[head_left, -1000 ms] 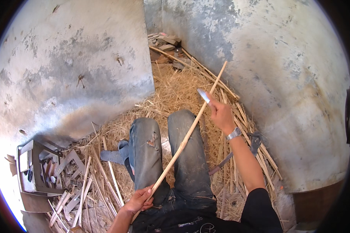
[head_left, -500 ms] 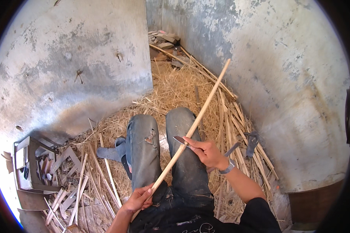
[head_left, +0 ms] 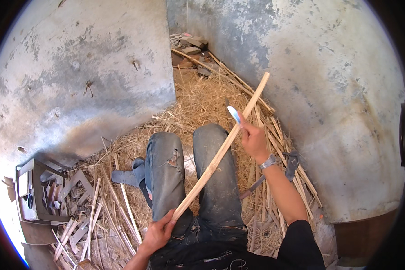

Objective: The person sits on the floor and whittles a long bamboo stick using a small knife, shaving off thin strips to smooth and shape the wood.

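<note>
A long pale wooden strip (head_left: 214, 165) slants across my thighs, its far end up to the right. My left hand (head_left: 158, 234) is closed round its near end by my lap. In my right hand (head_left: 254, 138) is a knife (head_left: 233, 114) with a short, shiny blade; the fingers hide its handle. That hand is beside the strip's upper part, the blade on the strip's left side. I cannot tell whether the blade touches the wood.
Straw-like shavings (head_left: 198, 96) cover the floor ahead. Loose wooden strips (head_left: 267, 135) lie along the right wall (head_left: 328, 90), near a sandal (head_left: 291, 164). At left stands a wooden frame (head_left: 36, 193) beside scrap pieces. Rubble (head_left: 191, 45) lies in the far corner.
My right hand and the knife have moved up along the strip, away from me. The strip has turned to show a broader face. My left hand stays near my lap.
</note>
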The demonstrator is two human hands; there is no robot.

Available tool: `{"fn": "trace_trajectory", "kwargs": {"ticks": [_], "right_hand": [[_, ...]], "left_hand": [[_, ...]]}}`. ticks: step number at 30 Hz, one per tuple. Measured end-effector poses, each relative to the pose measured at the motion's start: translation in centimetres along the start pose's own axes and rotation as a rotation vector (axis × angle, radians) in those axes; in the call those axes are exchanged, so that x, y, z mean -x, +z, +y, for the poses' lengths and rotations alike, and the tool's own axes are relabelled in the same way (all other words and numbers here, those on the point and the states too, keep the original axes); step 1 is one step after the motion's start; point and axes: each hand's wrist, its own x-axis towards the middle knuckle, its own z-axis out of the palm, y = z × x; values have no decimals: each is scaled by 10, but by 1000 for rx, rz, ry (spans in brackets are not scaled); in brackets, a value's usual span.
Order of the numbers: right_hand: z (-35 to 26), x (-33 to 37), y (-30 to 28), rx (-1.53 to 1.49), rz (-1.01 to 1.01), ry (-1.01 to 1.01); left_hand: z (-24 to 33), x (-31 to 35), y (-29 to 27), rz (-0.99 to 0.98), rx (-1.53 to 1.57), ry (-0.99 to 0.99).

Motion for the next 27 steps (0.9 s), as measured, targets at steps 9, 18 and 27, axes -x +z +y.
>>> {"fn": "trace_trajectory", "kwargs": {"ticks": [9, 18, 27], "right_hand": [[-41, 52, 18, -109, -271, -36], [-59, 78, 10, -351, -426, -44], [-75, 62, -29, -1046, -589, 503]], "left_hand": [[11, 4, 3, 13, 77, -66], [-6, -6, 13, -119, 405, -251], [-6, -18, 13, -158, 517, -294]]}}
